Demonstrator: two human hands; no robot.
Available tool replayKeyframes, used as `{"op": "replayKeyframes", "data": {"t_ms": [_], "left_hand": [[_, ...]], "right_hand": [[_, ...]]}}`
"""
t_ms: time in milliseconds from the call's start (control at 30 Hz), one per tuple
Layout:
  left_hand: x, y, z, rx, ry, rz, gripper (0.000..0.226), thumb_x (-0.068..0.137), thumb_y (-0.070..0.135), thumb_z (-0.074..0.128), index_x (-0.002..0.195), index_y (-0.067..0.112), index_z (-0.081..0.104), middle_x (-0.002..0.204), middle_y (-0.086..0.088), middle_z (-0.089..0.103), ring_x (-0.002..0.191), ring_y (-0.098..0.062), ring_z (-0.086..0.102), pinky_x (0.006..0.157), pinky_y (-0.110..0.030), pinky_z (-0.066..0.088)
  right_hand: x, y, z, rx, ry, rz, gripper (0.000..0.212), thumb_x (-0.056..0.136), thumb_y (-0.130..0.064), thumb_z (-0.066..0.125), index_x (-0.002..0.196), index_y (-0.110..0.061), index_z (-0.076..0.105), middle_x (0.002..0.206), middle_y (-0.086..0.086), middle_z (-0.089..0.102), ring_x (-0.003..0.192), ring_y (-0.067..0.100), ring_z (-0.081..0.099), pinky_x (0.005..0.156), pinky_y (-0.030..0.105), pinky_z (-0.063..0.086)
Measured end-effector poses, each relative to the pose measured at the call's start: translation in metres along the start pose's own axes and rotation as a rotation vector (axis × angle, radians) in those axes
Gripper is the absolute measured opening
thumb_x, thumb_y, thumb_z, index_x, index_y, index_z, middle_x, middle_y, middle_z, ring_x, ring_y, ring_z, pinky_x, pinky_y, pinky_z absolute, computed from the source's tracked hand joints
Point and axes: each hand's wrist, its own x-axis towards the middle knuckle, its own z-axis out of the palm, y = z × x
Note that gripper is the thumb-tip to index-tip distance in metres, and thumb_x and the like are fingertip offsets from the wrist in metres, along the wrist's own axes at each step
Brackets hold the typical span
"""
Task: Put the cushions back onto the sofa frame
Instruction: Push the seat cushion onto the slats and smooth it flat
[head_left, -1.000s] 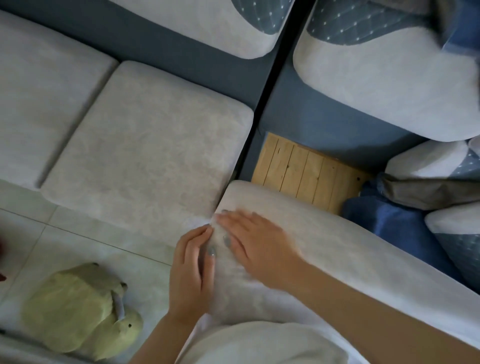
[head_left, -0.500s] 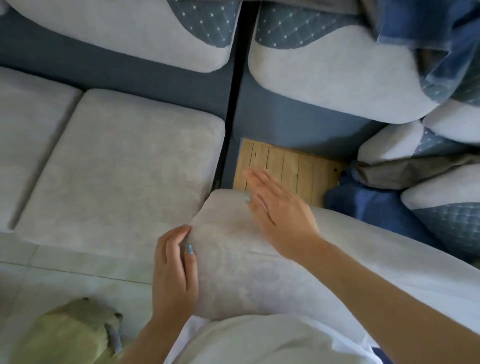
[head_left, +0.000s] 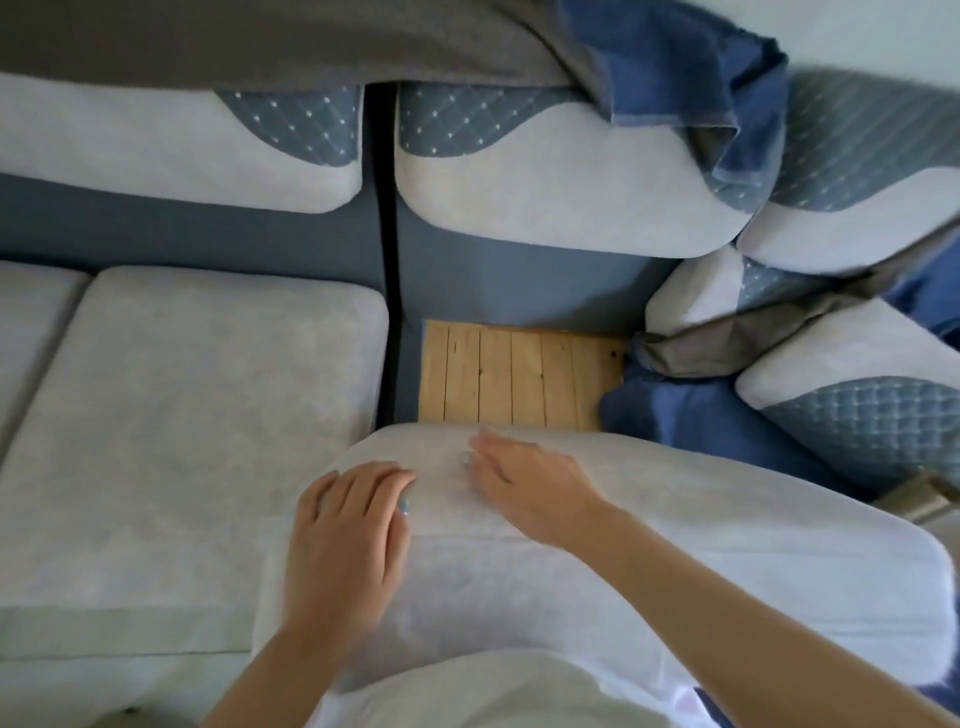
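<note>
Presently, a pale grey seat cushion (head_left: 675, 561) is seen lying across the lower part of the view, from about 6 to 4 o'clock, with its far edge laid over the near edge of the bare wooden slats (head_left: 519, 379) of the sofa frame (head_left: 519, 280). The left hand (head_left: 345, 540) is laid flat on the cushion's left corner, fingers spread and relaxed, nothing being gripped. The right hand (head_left: 530, 483) is rested on the top face near the far edge, at 1 o'clock from the left hand, its fingers stretched out and not closed round anything. At 9 o'clock a second seat cushion (head_left: 197, 426) is seated on the frame, just beside the loose one. Two back cushions (head_left: 561, 197) are propped at 12 o'clock, partly draped by a blue and grey throw (head_left: 675, 78). More cushions (head_left: 857, 405) are heaped at 3 o'clock.
</note>
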Motion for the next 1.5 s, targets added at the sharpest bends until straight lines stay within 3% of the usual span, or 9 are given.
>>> {"op": "replayKeyframes", "data": {"t_ms": [133,233,600,833,967,1100,1233,1400,1500], "left_hand": [[0.016,0.014,0.002,0.045,-0.016,-0.041,0.040,0.094,0.032,0.036,0.111,0.017,0.068,0.116,0.005,0.067,0.108,-0.020,0.063,0.101,-0.045,0.040],[0.024,0.030,0.009,0.060,-0.016,-0.005,0.040,0.091,0.034,0.039,0.106,0.017,0.072,0.110,0.005,0.071,0.100,-0.020,0.067,0.093,-0.040,0.041],[0.049,0.055,0.024,0.055,-0.010,0.112,0.043,0.092,0.028,0.038,0.105,0.010,0.075,0.108,-0.002,0.074,0.096,-0.022,0.071,0.087,-0.034,0.042],[0.052,0.074,0.032,0.099,-0.104,0.130,0.046,0.093,0.030,0.036,0.105,0.012,0.077,0.109,-0.002,0.074,0.097,-0.020,0.071,0.082,-0.037,0.053],[0.060,0.075,0.029,0.098,-0.125,0.102,0.047,0.096,0.032,0.034,0.107,0.013,0.076,0.110,0.001,0.074,0.099,-0.016,0.070,0.083,-0.036,0.051],[0.057,0.082,0.032,0.051,-0.131,0.076,0.045,0.094,0.033,0.037,0.105,0.016,0.077,0.108,0.002,0.074,0.099,-0.014,0.070,0.082,-0.036,0.051],[0.058,0.082,0.032,0.076,-0.081,0.074,0.046,0.094,0.030,0.036,0.104,0.012,0.077,0.107,0.000,0.075,0.097,-0.016,0.071,0.082,-0.036,0.051],[0.062,0.104,0.041,0.107,-0.134,0.070,0.046,0.089,0.030,0.036,0.095,0.014,0.078,0.099,0.000,0.076,0.090,-0.018,0.072,0.076,-0.035,0.053],[0.068,0.113,0.044,0.089,-0.150,0.114,0.046,0.091,0.035,0.036,0.097,0.015,0.077,0.098,0.002,0.075,0.089,-0.018,0.071,0.076,-0.036,0.054]], "right_hand": [[-0.011,0.026,0.004,-0.163,0.067,-0.036,0.077,0.091,-0.060,-0.004,0.156,-0.024,0.015,0.162,-0.009,0.012,0.150,0.008,0.008,0.117,0.025,0.003],[-0.005,0.042,0.000,-0.183,-0.192,0.031,0.073,0.096,-0.062,0.005,0.153,-0.023,0.027,0.159,-0.001,0.029,0.145,0.018,0.029,0.117,0.035,0.020],[-0.002,0.073,-0.027,-0.054,0.142,0.110,0.040,0.106,-0.038,0.022,0.116,-0.018,0.056,0.110,0.003,0.065,0.098,0.022,0.062,0.090,0.040,0.051],[-0.018,0.088,-0.022,-0.119,-0.077,0.058,0.046,0.105,-0.040,0.022,0.135,-0.018,0.050,0.138,0.003,0.055,0.126,0.022,0.051,0.105,0.038,0.041],[-0.029,0.096,-0.037,-0.080,0.317,0.041,0.047,0.106,-0.037,0.025,0.149,-0.022,0.036,0.151,-0.009,0.038,0.141,0.011,0.034,0.114,0.025,0.019],[-0.032,0.112,-0.017,-0.147,-0.026,0.039,0.048,0.106,-0.041,0.021,0.144,-0.021,0.043,0.149,0.000,0.046,0.134,0.017,0.043,0.114,0.033,0.027],[-0.033,0.127,-0.043,-0.085,0.343,0.060,0.043,0.105,-0.037,0.030,0.144,-0.022,0.043,0.147,-0.010,0.044,0.135,0.011,0.041,0.112,0.030,0.031],[-0.044,0.133,-0.029,-0.119,-0.062,0.154,0.049,0.106,-0.042,0.022,0.141,-0.018,0.045,0.144,0.003,0.050,0.129,0.020,0.048,0.110,0.037,0.037],[-0.044,0.139,-0.050,-0.016,0.319,0.139,0.041,0.105,-0.036,0.032,0.139,-0.019,0.049,0.139,-0.003,0.054,0.127,0.017,0.050,0.104,0.032,0.039]]}}
